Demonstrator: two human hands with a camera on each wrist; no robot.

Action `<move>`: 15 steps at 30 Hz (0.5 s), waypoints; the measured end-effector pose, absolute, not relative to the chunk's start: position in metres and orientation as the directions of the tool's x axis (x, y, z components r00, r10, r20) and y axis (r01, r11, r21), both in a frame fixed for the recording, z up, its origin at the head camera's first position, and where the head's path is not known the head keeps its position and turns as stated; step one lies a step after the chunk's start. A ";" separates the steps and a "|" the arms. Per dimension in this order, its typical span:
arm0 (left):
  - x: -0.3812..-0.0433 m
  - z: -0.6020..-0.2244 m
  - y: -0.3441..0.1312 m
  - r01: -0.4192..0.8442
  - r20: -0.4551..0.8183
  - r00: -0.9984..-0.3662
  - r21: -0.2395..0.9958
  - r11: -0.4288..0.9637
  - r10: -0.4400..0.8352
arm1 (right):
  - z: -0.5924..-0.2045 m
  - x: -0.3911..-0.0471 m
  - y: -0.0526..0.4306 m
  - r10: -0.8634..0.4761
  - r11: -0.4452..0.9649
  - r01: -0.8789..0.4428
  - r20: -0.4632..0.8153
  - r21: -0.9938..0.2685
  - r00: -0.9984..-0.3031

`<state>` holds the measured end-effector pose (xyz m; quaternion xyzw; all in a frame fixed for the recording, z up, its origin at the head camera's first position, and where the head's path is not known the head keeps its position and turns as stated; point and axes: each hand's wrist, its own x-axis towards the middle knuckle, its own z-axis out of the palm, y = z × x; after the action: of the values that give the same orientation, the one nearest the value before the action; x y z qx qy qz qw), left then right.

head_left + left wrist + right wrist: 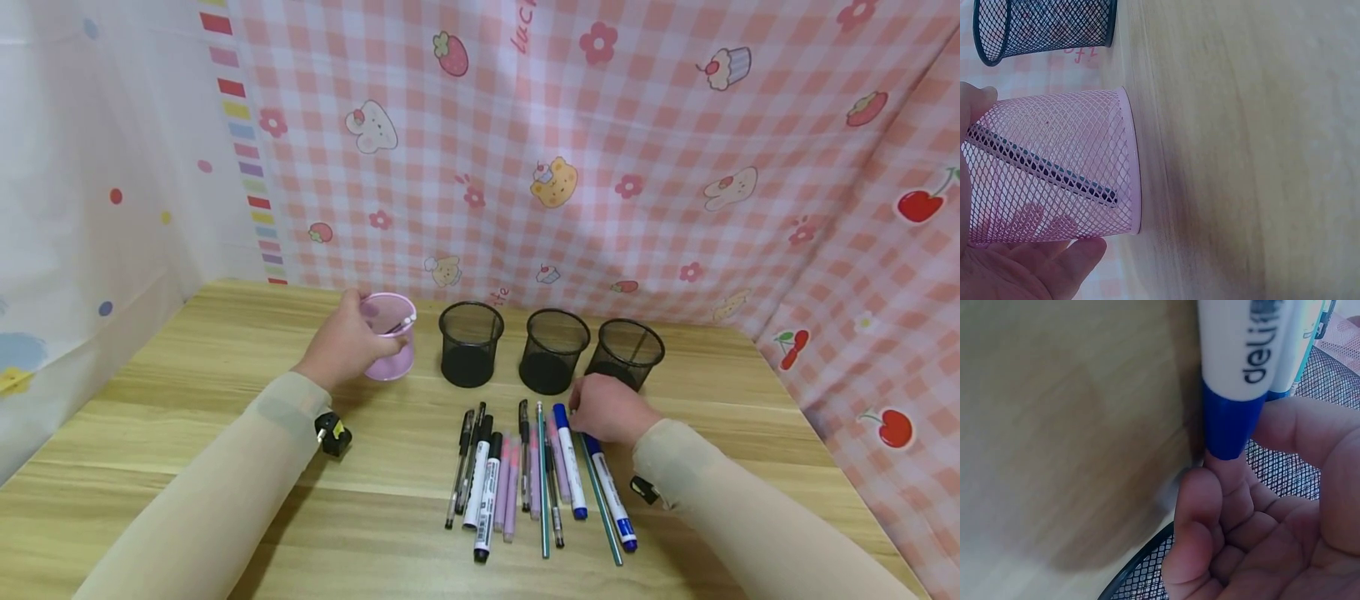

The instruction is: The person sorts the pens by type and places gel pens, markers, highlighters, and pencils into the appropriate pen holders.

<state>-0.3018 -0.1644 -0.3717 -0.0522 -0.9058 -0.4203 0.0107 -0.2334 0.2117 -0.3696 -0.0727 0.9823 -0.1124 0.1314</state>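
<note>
In the head view my left hand (347, 340) grips a pink mesh pen cup (392, 367) standing at the left of a row. Thin sticks with white ends lean inside it; a dark slanting stick (1041, 165) shows through the mesh in the left wrist view. My right hand (611, 408) pinches the upper end of a teal pencil (602, 504), beside a blue-capped marker (611, 492). Seen from the right wrist, that marker's blue end (1232, 425) covers the meeting point of thumb and fingertips, hiding the pencil's end.
Three black mesh cups, left (467, 367), middle (546, 375) and right (628, 346), stand along the back. Black markers (480, 483), pink-purple pens (510, 492), black gel pens (460, 467), another teal pencil (543, 492) and another blue marker (572, 467) lie in front. Patterned cloth (495, 167) hangs behind.
</note>
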 end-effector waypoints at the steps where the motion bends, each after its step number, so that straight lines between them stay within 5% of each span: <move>1: -0.302 -0.372 -0.164 0.103 0.062 -0.994 0.761 0.641 0.086 | -0.369 -0.234 0.212 -0.170 0.964 -0.110 -0.245 -0.240 -0.955; 15: -0.302 -0.371 -0.164 0.098 0.058 -0.995 0.760 0.642 0.083 | -0.368 -0.234 0.210 -0.171 0.960 -0.106 -0.242 -0.257 -0.955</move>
<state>-0.3018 -0.1642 -0.3710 -0.0501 -0.9061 -0.4200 0.0087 -0.2341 0.2102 -0.3679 -0.0706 0.9812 -0.1216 0.1323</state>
